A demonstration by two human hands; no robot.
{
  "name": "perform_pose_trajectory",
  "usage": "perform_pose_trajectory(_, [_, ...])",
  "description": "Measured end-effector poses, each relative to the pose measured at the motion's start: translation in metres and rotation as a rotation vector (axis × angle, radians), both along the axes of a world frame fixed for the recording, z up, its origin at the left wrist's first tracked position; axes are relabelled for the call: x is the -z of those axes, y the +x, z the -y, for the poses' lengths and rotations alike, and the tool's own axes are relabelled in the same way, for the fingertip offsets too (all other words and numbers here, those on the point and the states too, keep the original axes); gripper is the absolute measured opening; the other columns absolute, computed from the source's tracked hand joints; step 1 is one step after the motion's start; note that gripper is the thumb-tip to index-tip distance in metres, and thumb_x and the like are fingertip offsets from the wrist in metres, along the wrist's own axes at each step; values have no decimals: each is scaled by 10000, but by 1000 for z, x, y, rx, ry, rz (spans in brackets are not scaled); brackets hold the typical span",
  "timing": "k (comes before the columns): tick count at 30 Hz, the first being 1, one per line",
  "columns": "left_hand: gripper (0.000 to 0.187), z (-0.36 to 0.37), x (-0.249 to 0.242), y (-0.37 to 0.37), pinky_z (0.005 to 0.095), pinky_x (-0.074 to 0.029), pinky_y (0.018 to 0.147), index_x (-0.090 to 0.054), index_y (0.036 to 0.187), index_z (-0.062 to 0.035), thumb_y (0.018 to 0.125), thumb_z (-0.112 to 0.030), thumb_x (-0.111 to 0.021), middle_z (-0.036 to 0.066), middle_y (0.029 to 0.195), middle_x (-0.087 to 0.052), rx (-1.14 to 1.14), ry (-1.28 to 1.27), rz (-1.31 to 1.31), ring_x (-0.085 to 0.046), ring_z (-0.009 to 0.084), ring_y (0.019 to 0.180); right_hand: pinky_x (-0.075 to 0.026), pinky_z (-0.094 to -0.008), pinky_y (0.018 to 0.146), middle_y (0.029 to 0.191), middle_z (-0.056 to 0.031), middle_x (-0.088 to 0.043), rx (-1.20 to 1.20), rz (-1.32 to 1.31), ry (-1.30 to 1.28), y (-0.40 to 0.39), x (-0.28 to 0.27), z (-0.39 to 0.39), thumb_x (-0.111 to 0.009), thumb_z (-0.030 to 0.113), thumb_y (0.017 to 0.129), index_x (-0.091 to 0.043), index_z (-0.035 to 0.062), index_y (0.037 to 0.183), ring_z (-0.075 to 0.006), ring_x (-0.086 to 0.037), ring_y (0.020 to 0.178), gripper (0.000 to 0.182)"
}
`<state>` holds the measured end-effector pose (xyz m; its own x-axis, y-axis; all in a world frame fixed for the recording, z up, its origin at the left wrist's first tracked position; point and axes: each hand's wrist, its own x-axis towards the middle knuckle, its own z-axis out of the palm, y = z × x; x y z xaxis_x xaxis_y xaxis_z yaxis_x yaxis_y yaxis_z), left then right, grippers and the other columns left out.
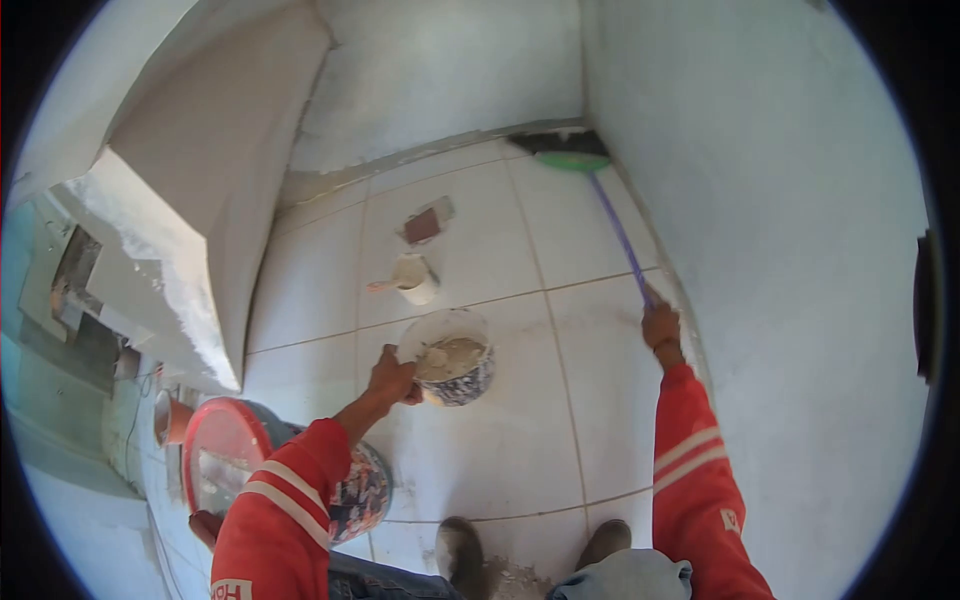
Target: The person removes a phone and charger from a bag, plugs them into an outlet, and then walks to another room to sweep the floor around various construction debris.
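Note:
My left hand (391,378) is closed on the rim of a small patterned bucket (462,385) with pale, lumpy plaster mix (450,358) in it. On the right, my right hand (660,325) grips the purple handle of a broom (618,225). Its green head and black bristles reach the floor in the far corner, against the base of the wall. Beyond the bucket stands a white cup (418,285) of pale material, with a pinkish handle sticking out to the left. Farther off, a reddish-brown square (422,226) lies on a dusty patch of floor.
A large patterned bucket with a red rim (228,440) stands close to my left arm, with an orange pot (172,418) behind it. A slanted, partly plastered structure (200,250) borders the left side. Walls enclose the tiled floor (480,240) at the back and right. Debris lies between my shoes.

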<state>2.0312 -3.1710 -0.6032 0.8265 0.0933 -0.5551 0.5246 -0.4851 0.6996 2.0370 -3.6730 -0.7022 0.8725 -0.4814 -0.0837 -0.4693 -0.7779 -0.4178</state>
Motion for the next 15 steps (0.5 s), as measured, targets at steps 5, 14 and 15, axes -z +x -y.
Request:
perform_pose_trajectory(5, [511,15,-6,17,350,-600,483,-295,1360,21,900,-85,-490,188,754,-668,57,45,26,-670,232,523,-560,-480,802,1284,-203,-616,15,202,226,-250,-32,-64,-547,59,932,-462,198,1469,-428,-660,997,562])
perform_pose_trajectory(14, [497,45,10,25,351,-607,472,-324,1333,27,910,-122,-539,187,762,-674,109,10,34,-682,241,538,-488,-417,998,1268,-284,-616,7,365,362,-332,-63,-132,-476,-74,851,-521,-50,1369,-410,-621,1173,521])
perform_pose_trajectory(15, [497,49,2,22,351,-607,472,-324,1333,27,910,-122,-539,187,762,-674,92,20,44,-682,241,538,-479,-419,1010,1289,-287,-601,-65,403,354,-291,-77,-127,-473,-80,849,-511,-44,1377,-427,-604,1186,531])
